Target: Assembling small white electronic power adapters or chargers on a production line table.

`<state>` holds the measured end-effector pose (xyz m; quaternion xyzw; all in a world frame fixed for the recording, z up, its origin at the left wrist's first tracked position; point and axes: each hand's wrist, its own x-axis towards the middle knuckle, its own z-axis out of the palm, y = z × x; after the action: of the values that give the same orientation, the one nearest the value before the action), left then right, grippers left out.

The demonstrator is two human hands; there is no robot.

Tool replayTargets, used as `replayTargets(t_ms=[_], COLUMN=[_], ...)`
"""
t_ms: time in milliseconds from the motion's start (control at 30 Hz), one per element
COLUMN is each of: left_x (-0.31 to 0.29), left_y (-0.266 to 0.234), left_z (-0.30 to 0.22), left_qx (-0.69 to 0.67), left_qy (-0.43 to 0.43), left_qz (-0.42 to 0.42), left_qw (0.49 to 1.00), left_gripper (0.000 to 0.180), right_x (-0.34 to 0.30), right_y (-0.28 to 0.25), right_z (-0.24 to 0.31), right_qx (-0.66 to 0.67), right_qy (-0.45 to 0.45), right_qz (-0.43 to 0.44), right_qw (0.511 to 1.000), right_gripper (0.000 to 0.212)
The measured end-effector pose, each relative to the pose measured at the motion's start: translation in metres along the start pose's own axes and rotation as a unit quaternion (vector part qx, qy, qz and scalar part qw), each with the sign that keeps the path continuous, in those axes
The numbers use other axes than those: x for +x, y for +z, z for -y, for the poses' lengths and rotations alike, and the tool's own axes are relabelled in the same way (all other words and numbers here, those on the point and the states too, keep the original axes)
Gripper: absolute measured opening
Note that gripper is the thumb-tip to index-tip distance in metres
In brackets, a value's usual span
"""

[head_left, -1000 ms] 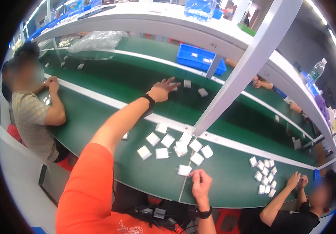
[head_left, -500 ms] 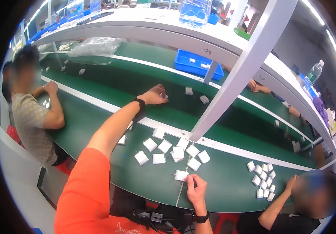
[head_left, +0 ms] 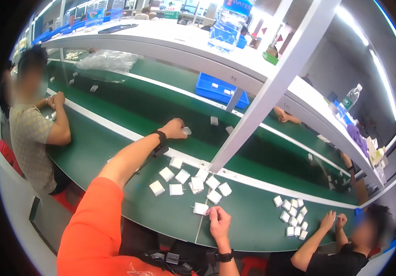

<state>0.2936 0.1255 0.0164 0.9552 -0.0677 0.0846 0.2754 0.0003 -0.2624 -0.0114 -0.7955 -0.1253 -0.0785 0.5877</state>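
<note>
My left arm reaches over the white rail onto the green conveyor belt. There my left hand [head_left: 175,128] is closed, with a small white block [head_left: 187,131] at its fingertips. Close to the table's front edge, my right hand [head_left: 219,221] pinches the right edge of another white block [head_left: 200,209], which has a thin pin sticking out of its left side. Just beyond it lies a loose group of similar white blocks [head_left: 176,189], several with thin pins. My left forearm hides part of the table beside them.
A slanted white post [head_left: 253,108] rises from the rail [head_left: 234,176]. Further blocks sit on the belt, one [head_left: 214,120] left of the post. A blue bin [head_left: 207,92] stands beyond. Co-workers sit at both sides; more blocks [head_left: 292,216] lie by the right one.
The view has shifted, moving the scene leftward. My left hand's block shows more plainly at its fingertips. My right hand stays at its block. The right co-worker's second hand has come into view.
</note>
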Motion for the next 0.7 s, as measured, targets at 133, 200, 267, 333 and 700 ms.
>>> replayTargets(t_ms=[133, 200, 267, 333, 700], left_x=[-0.057, -0.102, -0.163, -0.211, -0.328], left_y=[-0.041, -0.071, -0.088, -0.097, 0.018], left_z=[-0.061, -0.105, -0.141, -0.173, -0.172], left_qx=[-0.216, -0.289, -0.344, -0.348, -0.294], left_qy=[0.066, 0.028, 0.025, 0.033, 0.058], left_qz=[0.020, 0.120, 0.162, 0.202, 0.052], left_qw=[0.974, 0.949, 0.925, 0.915, 0.953], left_gripper=[0.047, 0.048, 0.049, 0.048, 0.044], right_x=[-0.005, -0.001, 0.000, 0.002, -0.021], right_y=[-0.001, -0.005, -0.009, -0.013, -0.007], right_z=[-0.001, 0.005, 0.009, 0.009, 0.046], right_qx=[-0.007, -0.016, -0.014, 0.010, 0.041], right_qy=[-0.015, -0.021, -0.027, -0.020, -0.003], right_qz=[0.004, 0.009, 0.012, -0.005, 0.072], right_qw=[1.000, 1.000, 0.999, 1.000, 0.997], right_gripper=[0.026, 0.026, 0.026, 0.029, 0.029])
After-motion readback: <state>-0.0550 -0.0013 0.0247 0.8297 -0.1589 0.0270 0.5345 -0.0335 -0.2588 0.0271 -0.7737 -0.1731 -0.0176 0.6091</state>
